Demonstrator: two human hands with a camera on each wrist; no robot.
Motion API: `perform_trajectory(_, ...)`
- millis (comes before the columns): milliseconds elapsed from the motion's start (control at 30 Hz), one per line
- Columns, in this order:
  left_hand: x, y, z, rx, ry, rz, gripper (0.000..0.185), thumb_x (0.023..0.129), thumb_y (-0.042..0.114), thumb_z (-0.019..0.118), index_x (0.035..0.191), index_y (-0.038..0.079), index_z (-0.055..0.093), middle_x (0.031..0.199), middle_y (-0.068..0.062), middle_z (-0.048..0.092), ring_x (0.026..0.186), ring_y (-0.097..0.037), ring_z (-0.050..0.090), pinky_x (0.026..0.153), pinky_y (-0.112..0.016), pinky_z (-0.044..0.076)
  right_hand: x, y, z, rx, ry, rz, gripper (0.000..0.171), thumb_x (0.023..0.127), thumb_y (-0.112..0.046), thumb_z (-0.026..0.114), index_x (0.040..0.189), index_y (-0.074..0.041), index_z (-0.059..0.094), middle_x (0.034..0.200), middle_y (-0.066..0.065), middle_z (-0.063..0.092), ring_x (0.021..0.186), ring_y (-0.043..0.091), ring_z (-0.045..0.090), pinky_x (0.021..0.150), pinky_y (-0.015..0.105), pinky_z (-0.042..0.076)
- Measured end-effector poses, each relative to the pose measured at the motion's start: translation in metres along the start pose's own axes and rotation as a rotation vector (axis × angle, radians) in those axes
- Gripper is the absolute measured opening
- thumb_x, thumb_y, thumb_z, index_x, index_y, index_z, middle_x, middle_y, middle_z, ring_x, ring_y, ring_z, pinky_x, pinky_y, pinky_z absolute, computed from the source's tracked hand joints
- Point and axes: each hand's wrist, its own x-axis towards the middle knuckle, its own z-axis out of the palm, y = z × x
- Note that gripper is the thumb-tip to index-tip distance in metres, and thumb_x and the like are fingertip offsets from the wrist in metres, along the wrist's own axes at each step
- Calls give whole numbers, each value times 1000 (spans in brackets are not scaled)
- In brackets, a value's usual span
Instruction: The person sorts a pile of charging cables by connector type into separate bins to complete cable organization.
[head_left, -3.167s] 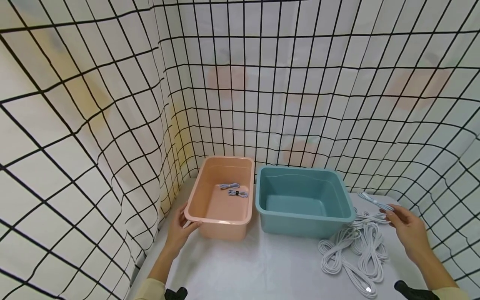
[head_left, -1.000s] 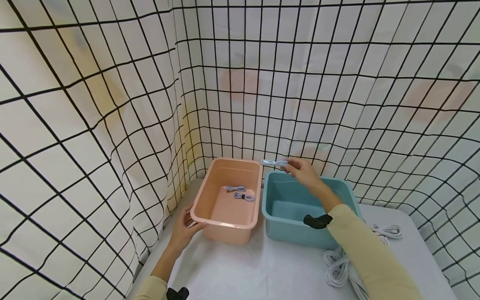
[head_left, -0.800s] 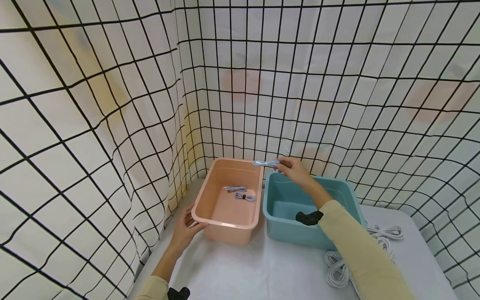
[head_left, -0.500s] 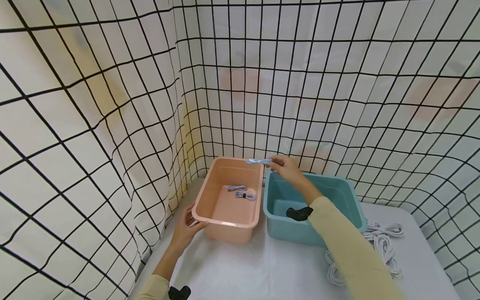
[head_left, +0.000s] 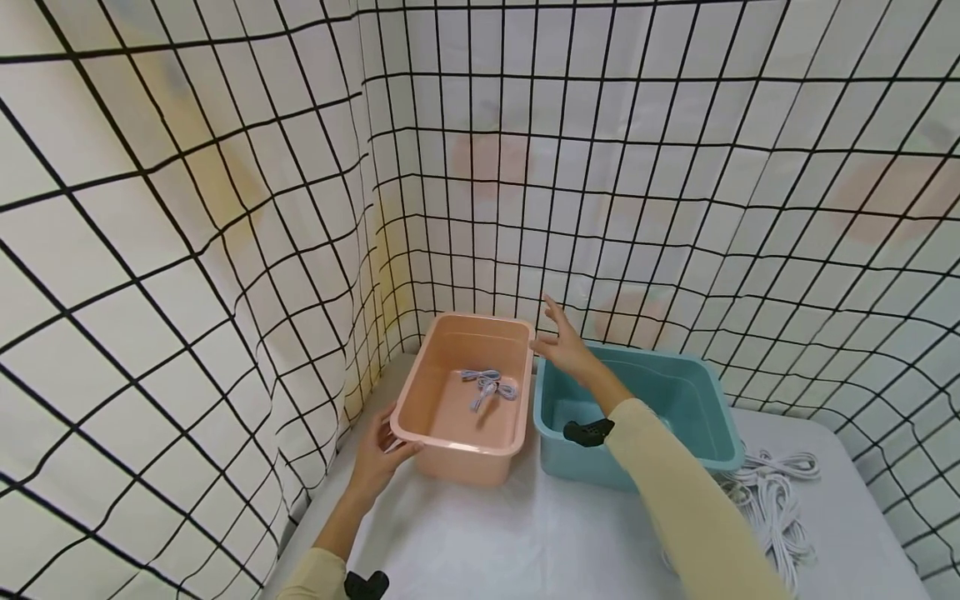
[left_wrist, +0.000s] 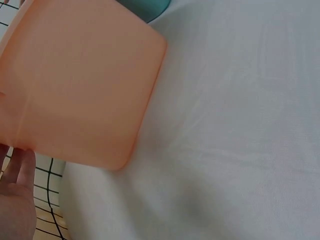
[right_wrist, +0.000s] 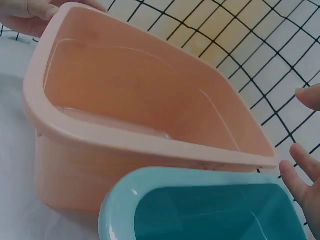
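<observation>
Right hand [head_left: 564, 343] held over the far rims of pink bin [head_left: 442, 433] and teal bin [head_left: 705, 392], fingers spread, holding nothing, left hand [head_left: 377, 457] gripping pink bin's near left corner, 3 bundled cables [head_left: 486, 387] lying inside pink bin, loose white cables [head_left: 772, 500] on table right of teal bin.

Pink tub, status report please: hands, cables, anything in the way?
Left hand grips pink tub at near corner. Right hand open, empty, above tub's far rim. Bundled cables lie inside. Nothing blocking.

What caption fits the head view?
Right hand open above pink bin holding cables; left hand grips its corner.
</observation>
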Motion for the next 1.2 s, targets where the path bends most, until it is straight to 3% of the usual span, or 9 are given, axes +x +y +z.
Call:
perform_trajectory(133,-1,1,0,9,-1,-2,84,85,8,87,156,12,42,149,-23,51,132,-43,53,98,-37,54,-9,5,-6,-33,29,-16,85,103,-9,64,166,-37,14,168,16,17,137,46,45,105,63,44)
perform_trajectory(333,-1,2,-1,29,-17,5,85,86,6,86,157,9,39,149,-25,50,131,-44,53,100,-35,53,-17,5,-12,-63,29,2,77,102,-12,66,165,-28,25,160,17,34,127,39,56,102,59,47)
perform_trajectory(533,1,10,-3,100,-53,18,84,86,8,85,157,10,40,151,-22,49,133,-41,52,107,-49,47,-27,4,-18,-62,26,3,71,103,-15,66,163,-26,31,154,16,42,127,39,56,103,59,46)
perform_trajectory(733,8,25,-5,249,-22,84,91,82,18,90,156,3,40,155,-24,43,142,-42,41,114,-56,38,-37,-2,-25,-71,15,-20,65,103,-13,66,161,-22,36,148,17,48,126,39,56,103,58,47)
perform_trajectory(933,19,48,-1,355,-14,214,90,80,18,91,153,0,42,155,-25,42,144,-41,38,116,-55,35,-43,-8,-36,-115,6,-56,63,104,-12,65,160,-20,39,147,22,49,124,39,57,102,57,48)
perform_trajectory(1200,28,67,15,362,-32,336,83,81,17,92,151,5,48,149,-20,50,138,-38,45,111,-54,43,-51,-13,-47,-89,-11,-79,64,104,-12,64,162,-19,36,148,24,47,126,44,55,102,57,48)
